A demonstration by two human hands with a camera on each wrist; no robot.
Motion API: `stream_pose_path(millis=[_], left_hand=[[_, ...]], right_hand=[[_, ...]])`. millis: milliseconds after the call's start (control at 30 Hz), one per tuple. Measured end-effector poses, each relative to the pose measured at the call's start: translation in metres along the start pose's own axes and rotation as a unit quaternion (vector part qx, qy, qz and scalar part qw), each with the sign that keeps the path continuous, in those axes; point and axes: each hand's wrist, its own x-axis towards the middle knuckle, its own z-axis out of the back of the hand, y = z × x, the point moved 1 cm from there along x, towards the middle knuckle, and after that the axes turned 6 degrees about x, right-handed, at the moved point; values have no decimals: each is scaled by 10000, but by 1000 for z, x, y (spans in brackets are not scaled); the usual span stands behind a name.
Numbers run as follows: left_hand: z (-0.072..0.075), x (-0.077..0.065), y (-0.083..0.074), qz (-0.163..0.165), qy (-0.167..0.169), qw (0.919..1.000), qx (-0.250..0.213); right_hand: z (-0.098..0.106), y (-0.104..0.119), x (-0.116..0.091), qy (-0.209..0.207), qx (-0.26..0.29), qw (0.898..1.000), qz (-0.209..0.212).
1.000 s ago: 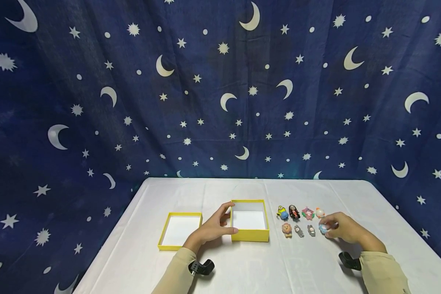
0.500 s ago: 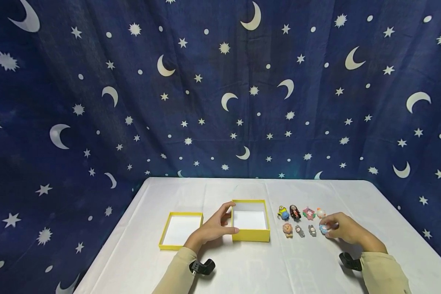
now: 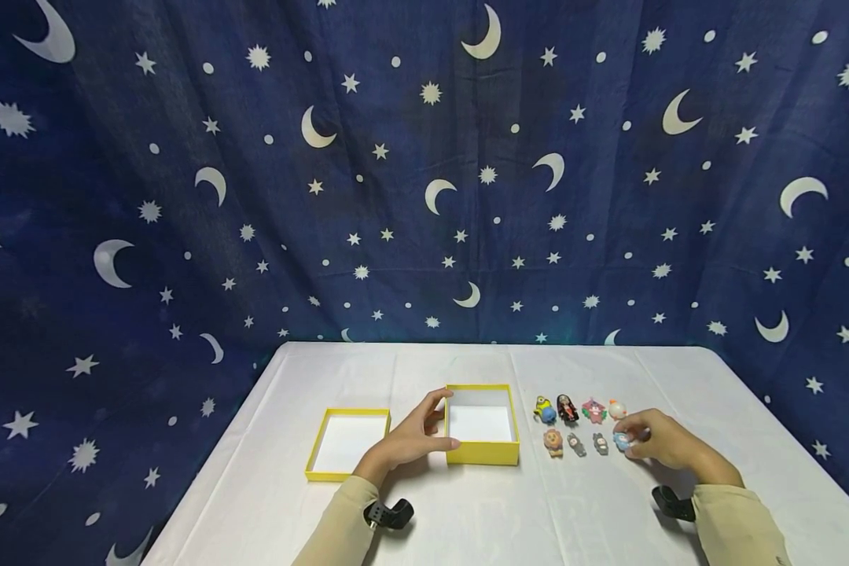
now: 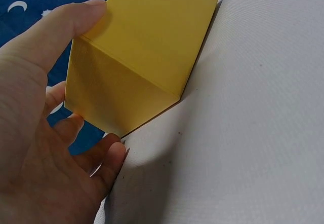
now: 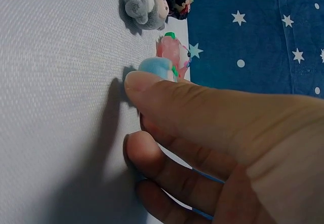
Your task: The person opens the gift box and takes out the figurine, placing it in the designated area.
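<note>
My left hand grips the left end of a yellow box with a white inside. In the left wrist view the thumb lies on one wall of the yellow box, and the other fingers are at its side and low edge. At the right, my right hand pinches a small light-blue figurine at the end of the front row. The right wrist view shows the thumb covering part of the blue figurine. Near it stand a grey figurine, a pink star-shaped figurine and a white-and-orange figurine.
A shallow yellow-rimmed lid, white inside, lies left of the box. More figurines stand right of the box: a yellow-and-blue one, a dark one, a lion and another grey one. A starry curtain hangs behind the white table.
</note>
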Motion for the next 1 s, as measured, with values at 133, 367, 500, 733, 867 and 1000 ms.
stream_pose_path(millis=[133, 367, 500, 733, 867, 1000], left_hand=[[0, 0, 2, 10, -1, 10000, 28], [-1, 0, 3, -15, -20, 10000, 70], [0, 0, 2, -30, -27, 9999, 97], [-1, 0, 2, -17, -29, 9999, 115], [-1, 0, 2, -29, -16, 9999, 127], [-1, 0, 1, -20, -18, 9999, 148]], right_hand=[[-1, 0, 0, 24, 102, 9999, -34], [0, 1, 0, 13, 95, 9999, -63], [0, 0, 0, 75, 91, 9999, -78], [1, 0, 0, 146, 67, 9998, -103], [1, 1, -1, 137, 17, 9999, -88], [2, 3, -1, 121, -46, 9998, -128]])
